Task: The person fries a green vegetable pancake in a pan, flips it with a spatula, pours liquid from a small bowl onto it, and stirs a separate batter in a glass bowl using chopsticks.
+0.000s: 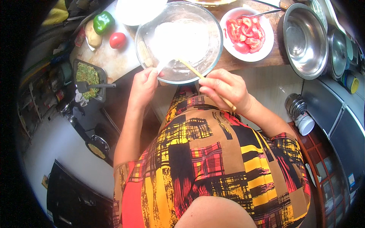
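Observation:
A large clear glass bowl point(219, 48) stands at the counter's front edge, holding bright white contents too overexposed to identify. At its near left rim, my left hand point(144, 85) grips the handle of a white spoon point(163, 66), whose head points into the bowl. My right hand point(228, 88) holds wooden chopsticks point(194, 69) slanting over the near rim, their tips close to the spoon. It is not clear whether the tips touch the spoon. To the right, a white bowl point(269, 42) contains cut tomatoes point(247, 34) and a metal spoon point(261, 13).
Left of the glass bowl are a green pepper point(103, 22), a tomato point(117, 40), a potato point(93, 34) and a tray of chopped greens point(88, 71) with a black spatula point(97, 85). A steel basin point(306, 42) stands at the right. A frying pan point(97, 149) is lower left.

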{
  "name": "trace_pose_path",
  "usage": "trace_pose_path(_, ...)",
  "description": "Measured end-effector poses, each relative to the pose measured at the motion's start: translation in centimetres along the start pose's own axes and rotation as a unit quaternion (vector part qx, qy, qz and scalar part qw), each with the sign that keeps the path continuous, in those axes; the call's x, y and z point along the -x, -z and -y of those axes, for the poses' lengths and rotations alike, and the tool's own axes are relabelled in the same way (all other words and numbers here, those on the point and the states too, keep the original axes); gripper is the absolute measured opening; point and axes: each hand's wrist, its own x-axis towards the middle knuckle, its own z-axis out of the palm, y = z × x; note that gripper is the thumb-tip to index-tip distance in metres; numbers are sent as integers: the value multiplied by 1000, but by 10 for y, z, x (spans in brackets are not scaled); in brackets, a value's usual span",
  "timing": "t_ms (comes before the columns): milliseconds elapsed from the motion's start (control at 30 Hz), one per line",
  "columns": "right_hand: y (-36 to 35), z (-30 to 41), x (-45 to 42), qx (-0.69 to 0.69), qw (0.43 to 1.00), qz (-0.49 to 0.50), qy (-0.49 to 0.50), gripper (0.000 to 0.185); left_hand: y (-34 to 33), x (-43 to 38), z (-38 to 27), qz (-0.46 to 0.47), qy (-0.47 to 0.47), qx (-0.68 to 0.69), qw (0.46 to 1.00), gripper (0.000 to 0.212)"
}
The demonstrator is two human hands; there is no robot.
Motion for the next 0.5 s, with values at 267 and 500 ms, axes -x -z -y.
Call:
trace_pose_path(267,2,0,-2,17,1000,-16,-12,16,-4,0,1,-6,-45,-64,997,25)
trace_pose_path(500,-5,-11,-3,50,998,-25,-16,18,-8,-1,4,-14,-74,-29,997,26)
